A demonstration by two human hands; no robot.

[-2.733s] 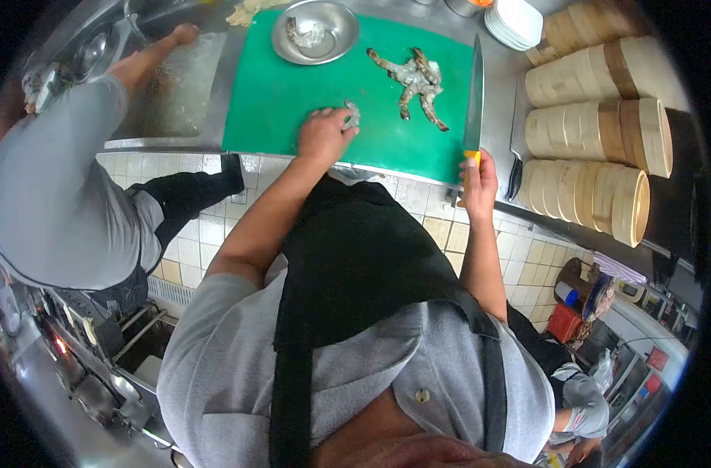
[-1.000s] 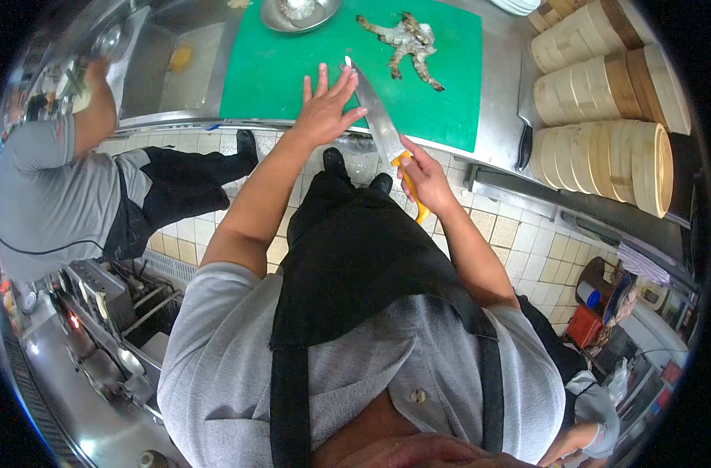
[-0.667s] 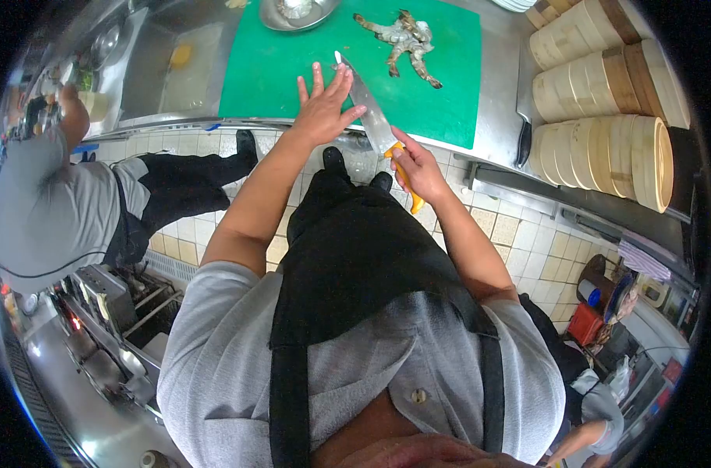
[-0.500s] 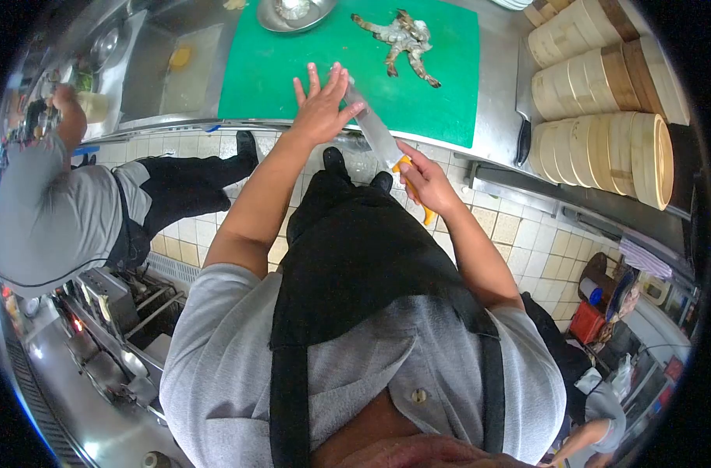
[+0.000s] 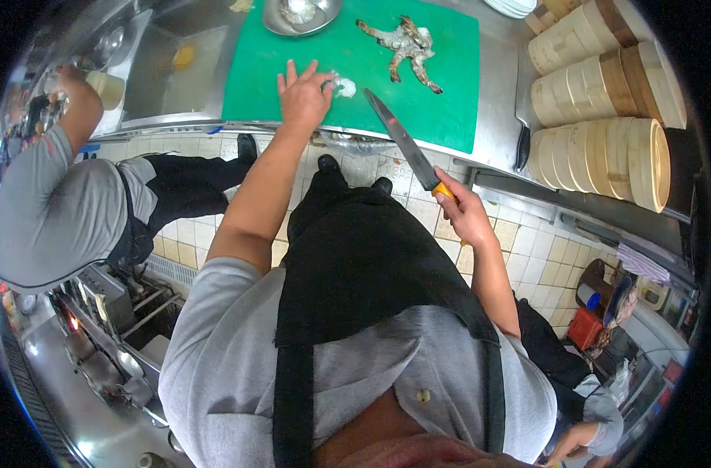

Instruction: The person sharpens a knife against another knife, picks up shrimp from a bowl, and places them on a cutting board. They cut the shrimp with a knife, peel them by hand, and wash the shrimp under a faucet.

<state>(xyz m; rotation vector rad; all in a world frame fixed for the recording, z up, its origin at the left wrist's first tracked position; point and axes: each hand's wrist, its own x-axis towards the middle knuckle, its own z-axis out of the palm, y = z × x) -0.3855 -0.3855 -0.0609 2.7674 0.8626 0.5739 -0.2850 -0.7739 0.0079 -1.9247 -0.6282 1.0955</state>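
Note:
My left hand [image 5: 304, 95] rests over the green cutting board [image 5: 269, 82] with its fingers spread. Right at its thumb and index finger lies a small, pale, peeled shrimp [image 5: 343, 86]. My right hand [image 5: 466, 214] grips the yellow handle of a kitchen knife [image 5: 406, 143]. The blade points up and left, its tip over the board, to the right of the peeled shrimp. Farther back, several unpeeled shrimp [image 5: 406, 47] lie in a pile. A metal bowl [image 5: 281, 27] with something pale in it stands at the board's far edge.
Stacked bamboo steamers [image 5: 597, 160] line the right side, beside a second knife [image 5: 523, 140] with a black handle. A metal sink [image 5: 148, 86] adjoins the board on the left. One person [image 5: 67, 203] stands at my left; another [image 5: 589, 405] is behind on the right.
My right hand has drawn the knife right and back, off the spot by my left hand. The blade has turned, and the peeled shrimp now shows. My left hand has shifted slightly left.

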